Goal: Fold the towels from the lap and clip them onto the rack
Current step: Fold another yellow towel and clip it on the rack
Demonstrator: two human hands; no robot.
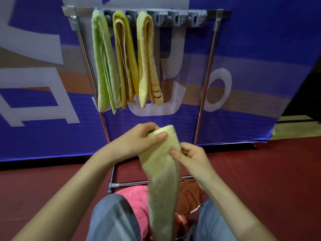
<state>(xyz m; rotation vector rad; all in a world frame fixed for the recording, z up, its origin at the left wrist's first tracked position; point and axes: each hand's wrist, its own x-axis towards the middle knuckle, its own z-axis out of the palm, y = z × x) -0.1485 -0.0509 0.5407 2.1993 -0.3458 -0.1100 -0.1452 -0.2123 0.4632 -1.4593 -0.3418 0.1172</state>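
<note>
A pale yellow towel (pixel 161 171), folded into a long strip, hangs from both my hands down over my lap. My left hand (pixel 139 138) pinches its folded top end. My right hand (pixel 189 159) grips its right edge a little lower. On my lap lie a pink towel (pixel 137 202) and a brown towel (pixel 189 195). Ahead stands the metal rack (pixel 206 80) with a grey clip bar (pixel 182 18) along its top. Three folded towels hang clipped at its left: a green towel (pixel 104 66), a mustard towel (pixel 125 58) and a light yellow towel (pixel 147 63).
Several grey clips to the right of the hung towels hold nothing. A blue banner (pixel 260 49) with white shapes stands right behind the rack. The floor (pixel 260 171) is dark red. The rack's base bar (pixel 130 183) lies just past my knees.
</note>
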